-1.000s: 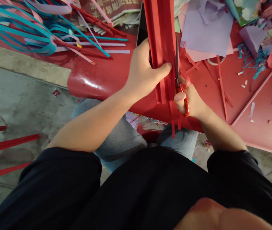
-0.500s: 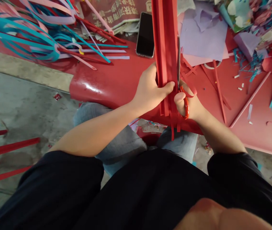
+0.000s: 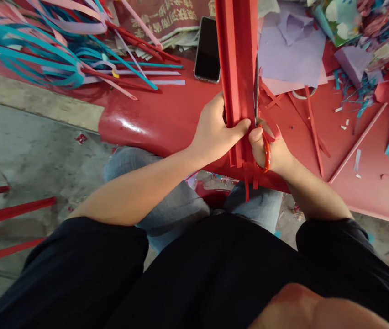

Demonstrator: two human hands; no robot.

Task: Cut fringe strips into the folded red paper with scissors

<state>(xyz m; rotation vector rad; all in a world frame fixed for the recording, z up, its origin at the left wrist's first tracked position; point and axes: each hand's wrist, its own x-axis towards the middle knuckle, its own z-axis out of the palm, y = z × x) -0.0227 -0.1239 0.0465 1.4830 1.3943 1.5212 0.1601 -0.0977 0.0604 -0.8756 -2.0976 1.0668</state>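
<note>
"What are you holding?"

"My left grip [image 3: 215, 132] is closed on a long, flat length of red paper [image 3: 242, 55] with lengthwise folds, its thumb pressed on top near the lower end. From there the paper runs toward twelve o'clock, past the top of my view."

"And the other side?"

"My right grip [image 3: 277, 151] is wrapped round a pair of red-handled metal scissors [image 3: 267, 153]. The blades point to twelve, along the paper's three o'clock edge; whether they are parted, I can't tell. Narrow red strips [image 3: 247, 186] hang at six o'clock, past the edge of the glossy red desk [image 3: 167, 109]."

"What lies around you?"

"At twelve from my left grip, a black rectangular phone [image 3: 207, 50]; at ten, a looped bundle of blue, pink and lilac strips [image 3: 71, 76]. From my right grip, a flat lilac paper sheet [image 3: 290, 61] lies at about one, and a slim pink stick [image 3: 358, 142] at three."
</note>
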